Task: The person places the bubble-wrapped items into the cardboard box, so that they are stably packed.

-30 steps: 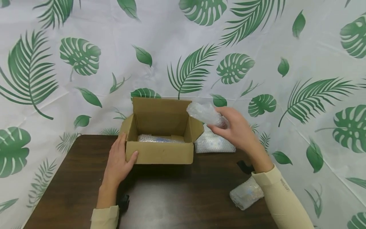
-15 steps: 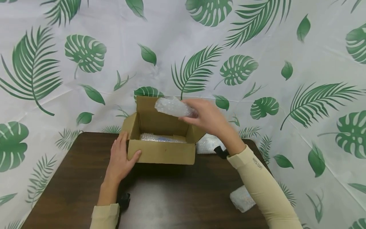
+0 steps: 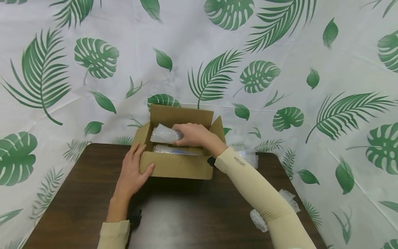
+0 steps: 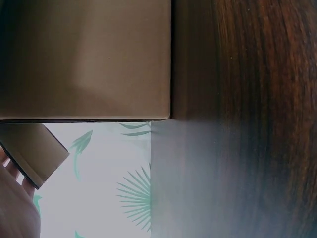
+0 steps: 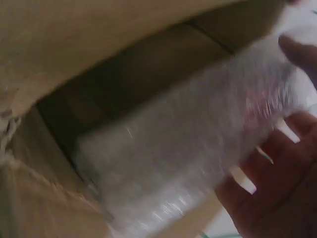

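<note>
Gripping a wrapped pack (image 3: pixel 164 134) by one end with the right hand (image 3: pixel 193 134), holding it in the open box (image 3: pixel 177 167), probably keeping the other end free to clear the cardboard. Clasping the front corner with the left hand (image 3: pixel 131 174), likely stopping any skidding tbh.
</note>
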### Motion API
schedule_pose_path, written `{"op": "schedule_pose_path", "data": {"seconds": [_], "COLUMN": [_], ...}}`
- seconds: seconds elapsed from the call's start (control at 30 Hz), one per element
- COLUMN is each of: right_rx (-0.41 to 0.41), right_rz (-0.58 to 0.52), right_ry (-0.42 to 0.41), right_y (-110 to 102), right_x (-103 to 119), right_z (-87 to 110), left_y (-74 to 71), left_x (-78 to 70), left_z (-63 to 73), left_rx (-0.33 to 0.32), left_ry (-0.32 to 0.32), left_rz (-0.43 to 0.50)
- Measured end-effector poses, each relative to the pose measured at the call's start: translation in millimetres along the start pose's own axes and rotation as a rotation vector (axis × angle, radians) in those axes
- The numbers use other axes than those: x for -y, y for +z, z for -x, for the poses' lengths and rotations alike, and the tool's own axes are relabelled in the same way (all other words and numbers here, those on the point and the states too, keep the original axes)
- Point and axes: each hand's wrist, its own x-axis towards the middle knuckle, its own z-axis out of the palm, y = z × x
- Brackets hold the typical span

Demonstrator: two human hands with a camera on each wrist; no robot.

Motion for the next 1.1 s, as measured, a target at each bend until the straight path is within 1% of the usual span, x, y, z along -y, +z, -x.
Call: {"op": "schedule_pose_path", "data": {"seconds": [0.13, 0.27, 0.37, 0.43, 0.5, 0.6, 0.73, 0.83, 0.97, 1.1], "right_rx": [0.183, 0.349, 0.454, 0.496, 0.516, 0.517, 0.519, 0.54, 0.552, 0.526], "right_rz": [-0.047, -0.084, -0.079, -0.067, -0.056, -0.066, -0.052, -0.019, -0.023, -0.028], "right_ry": [0.025, 0.055, 0.107, 0.144, 0.175, 0.195, 0.205, 0.212, 0.21, 0.201], "right_y": [10, 10, 7, 5, 5, 5, 5, 5, 5, 4], "right_x": [0, 7, 16, 22, 26, 30, 30, 29, 28, 23], "right_z": [-17.2, -29.6, -36.6, -40.2, -42.8, -46.1, -46.8, -47.4, -47.1, -44.5], "left_y": [-0.9, -2.6, -4.0, -4.7, -5.1, -5.1, -2.1, -1.0, -1.3, -2.3], "left_x": [-0.7, -1.1, -0.7, -0.4, -0.2, 0.3, -0.9, -1.5, -0.4, 0.3], "left_z": [-1.3, -1.5, -0.9, -0.5, -0.9, -2.2, -4.8, -4.7, -4.1, -5.3], "left_rx": [0.021, 0.037, 0.043, 0.051, 0.054, 0.048, 0.035, 0.033, 0.022, 0.023], "left_ry": [-0.012, -0.032, -0.043, -0.049, -0.047, -0.036, -0.01, -0.014, -0.023, -0.017], "left_rz": [-0.004, -0.002, 0.007, 0.011, 0.015, 0.02, 0.037, 0.034, 0.023, 0.018]}}
